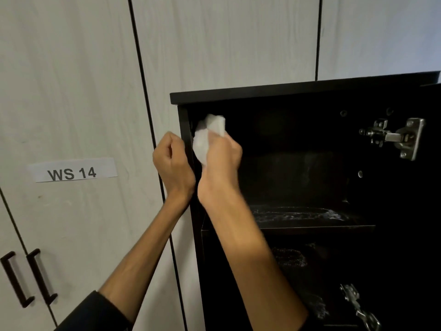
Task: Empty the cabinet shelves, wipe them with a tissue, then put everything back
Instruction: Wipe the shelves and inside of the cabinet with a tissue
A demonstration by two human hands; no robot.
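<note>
**Tissue pressed to the cabinet's inner left wall**

Hands meet at the upper left corner of a black cabinet (298,88) in the head view, both forearms rising from the bottom of the frame. The right hand (220,161) reaches inside the top compartment, wrist bent, its fingers curled round a crumpled white tissue (207,136) that bulges above and to the left of the knuckles and lies against the inner face of the left side panel, or just beside it; the dark interior makes true contact hard to judge. The left hand (173,158) sits on the outside of that same panel's front edge, fingers curled in a loose fist at the edge; whether they actually clasp the panel I cannot tell. A dark sleeve (93,314) covers the left arm near the elbow.

The cabinet is matt black board with square edges. Its upper shelf (315,226) shows pale streaky smears on a dull surface. Below it, something dark and glinting lies in the lower compartment, too dim to identify. Two bright metal hinges (393,137) are fixed to the right inner wall, one high, one low.

Behind stand pale wood-grain wardrobe doors (71,91) with black bar handles (40,275) and a paper label (71,170) reading "WS 14".
</note>
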